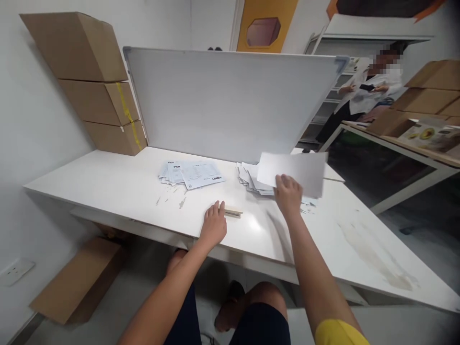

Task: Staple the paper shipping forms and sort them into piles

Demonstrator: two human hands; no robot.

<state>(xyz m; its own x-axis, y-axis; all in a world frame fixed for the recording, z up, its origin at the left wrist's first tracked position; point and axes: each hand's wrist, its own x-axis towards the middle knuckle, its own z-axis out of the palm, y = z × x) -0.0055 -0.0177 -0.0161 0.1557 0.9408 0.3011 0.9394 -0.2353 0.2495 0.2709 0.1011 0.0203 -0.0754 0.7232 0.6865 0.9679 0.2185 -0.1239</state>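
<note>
My left hand (214,223) is at the desk's front, its fingers closed over the left end of a small beige stapler (235,212) that lies on the white top. My right hand (288,194) grips the lower edge of a blank white paper sheet (293,170), held above the right-hand pile of papers (249,177) and partly covering it. To the left, a pile of printed light-blue slips (203,173) is spread unevenly, its top slip turned at an angle.
A whiteboard (230,100) stands along the desk's back edge. Stacked cardboard boxes (111,103) rise at the left, and another box (79,278) sits on the floor. A person (370,91) holding a dark device stands behind a second table (402,143) at the right.
</note>
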